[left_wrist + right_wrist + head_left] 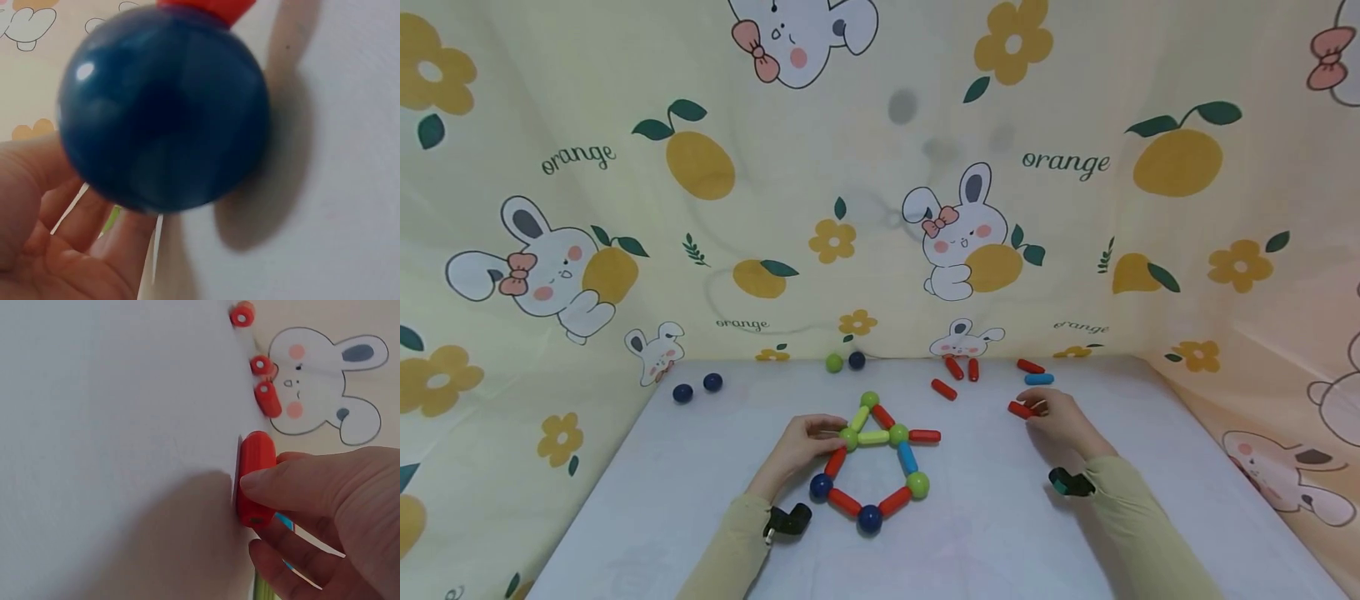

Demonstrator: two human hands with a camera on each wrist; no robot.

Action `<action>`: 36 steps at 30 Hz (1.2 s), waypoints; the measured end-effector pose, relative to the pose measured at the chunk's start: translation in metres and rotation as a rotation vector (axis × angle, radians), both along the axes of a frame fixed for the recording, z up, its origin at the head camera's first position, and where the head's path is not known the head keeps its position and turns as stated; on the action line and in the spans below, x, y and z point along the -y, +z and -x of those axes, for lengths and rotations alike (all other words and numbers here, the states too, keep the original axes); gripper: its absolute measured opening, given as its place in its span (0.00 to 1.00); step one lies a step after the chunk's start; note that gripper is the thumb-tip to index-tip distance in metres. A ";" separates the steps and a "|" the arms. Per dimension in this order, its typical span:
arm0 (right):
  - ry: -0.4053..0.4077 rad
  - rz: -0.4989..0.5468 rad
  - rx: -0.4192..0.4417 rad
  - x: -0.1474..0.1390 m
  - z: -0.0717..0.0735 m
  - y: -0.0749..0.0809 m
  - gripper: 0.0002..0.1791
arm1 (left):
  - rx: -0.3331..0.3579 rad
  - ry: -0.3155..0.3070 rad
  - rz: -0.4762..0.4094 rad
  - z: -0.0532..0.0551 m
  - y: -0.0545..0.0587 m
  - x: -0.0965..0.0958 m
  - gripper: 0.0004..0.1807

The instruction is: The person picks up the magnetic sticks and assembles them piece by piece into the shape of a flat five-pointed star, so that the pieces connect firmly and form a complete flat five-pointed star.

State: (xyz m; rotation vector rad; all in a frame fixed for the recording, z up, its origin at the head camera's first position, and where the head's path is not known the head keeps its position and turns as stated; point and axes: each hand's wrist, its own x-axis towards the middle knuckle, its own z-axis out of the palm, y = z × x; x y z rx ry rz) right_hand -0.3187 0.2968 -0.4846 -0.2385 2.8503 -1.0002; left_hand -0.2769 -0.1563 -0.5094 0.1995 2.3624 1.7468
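Note:
A flat frame of balls and rods lies on the white table: a triangle joined to a five-sided ring. My left hand pinches the green ball at its left joint, with thumb and fingers on either side. Below that hand sits a dark blue ball, which fills much of the left wrist view and hides the fingertips there. From the right joint, a red rod sticks outward. Off to the right, my right hand pinches a loose red rod between thumb and fingers, close to the tabletop.
Two dark blue balls lie at the back left. A green ball and another dark blue ball sit near the back edge. Loose red rods and a blue rod lie at the back right. A printed cloth hangs behind.

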 end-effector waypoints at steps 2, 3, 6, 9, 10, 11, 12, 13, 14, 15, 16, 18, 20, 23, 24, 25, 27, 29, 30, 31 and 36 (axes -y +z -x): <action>0.005 -0.009 0.005 0.003 0.000 -0.001 0.20 | -0.004 -0.002 0.000 0.000 -0.001 0.001 0.21; 0.003 -0.009 0.012 0.004 0.001 -0.001 0.20 | -0.008 -0.005 0.000 0.001 -0.002 0.001 0.21; 0.002 -0.010 0.022 0.007 0.000 -0.001 0.18 | -0.009 -0.004 -0.003 0.002 -0.003 0.002 0.21; 0.018 -0.007 0.011 0.008 -0.002 0.000 0.17 | 0.002 0.001 -0.003 0.002 -0.001 0.002 0.21; 0.022 -0.003 0.007 0.009 -0.003 0.001 0.17 | 0.009 0.004 -0.002 0.002 0.000 0.002 0.21; 0.031 0.002 0.000 0.009 -0.004 0.002 0.17 | 0.018 0.008 -0.002 0.002 0.001 0.001 0.21; 0.037 0.009 -0.006 0.010 -0.006 0.003 0.17 | 0.024 0.010 -0.002 0.002 0.002 0.001 0.21; 0.047 0.019 -0.011 0.010 -0.007 0.004 0.17 | 0.030 0.013 -0.002 0.001 0.003 0.001 0.21; 0.058 0.030 -0.017 0.011 -0.009 0.006 0.17 | 0.036 0.015 -0.003 0.001 0.004 0.001 0.21; 0.065 0.037 -0.023 0.013 -0.011 0.007 0.17 | 0.041 0.016 -0.006 0.001 0.005 0.001 0.21; 0.078 0.044 -0.032 0.014 -0.013 0.009 0.18 | 0.041 0.016 -0.005 0.001 0.005 0.001 0.21; 0.109 0.055 -0.053 0.017 -0.018 0.012 0.19 | 0.048 0.018 -0.007 0.000 0.006 0.001 0.21; 0.140 0.066 -0.075 0.022 -0.023 0.015 0.19 | 0.053 0.020 -0.004 -0.001 0.006 0.001 0.21; 0.210 0.080 -0.114 0.029 -0.031 0.017 0.19 | 0.061 0.021 0.006 -0.001 0.005 0.002 0.20; 0.232 0.086 -0.122 0.032 -0.033 0.018 0.19 | 0.064 0.021 0.007 -0.001 0.004 0.002 0.20; 0.262 0.092 -0.135 0.035 -0.035 0.018 0.19 | 0.066 0.021 0.008 -0.002 0.004 0.003 0.20; 0.312 0.102 -0.148 0.040 -0.039 0.018 0.19 | 0.072 0.019 0.004 -0.002 0.003 0.003 0.20; 0.356 0.111 -0.152 0.046 -0.042 0.019 0.19 | 0.079 0.019 -0.003 -0.002 0.002 0.003 0.20; 0.376 0.115 -0.149 0.050 -0.043 0.019 0.19 | 0.083 0.021 -0.007 -0.001 0.002 0.003 0.20; 0.396 0.116 -0.147 0.053 -0.045 0.019 0.19 | 0.083 0.020 -0.008 -0.001 0.001 0.003 0.20; 0.476 0.133 -0.097 0.070 -0.051 0.017 0.18 | 0.083 0.021 -0.012 -0.001 0.001 0.002 0.20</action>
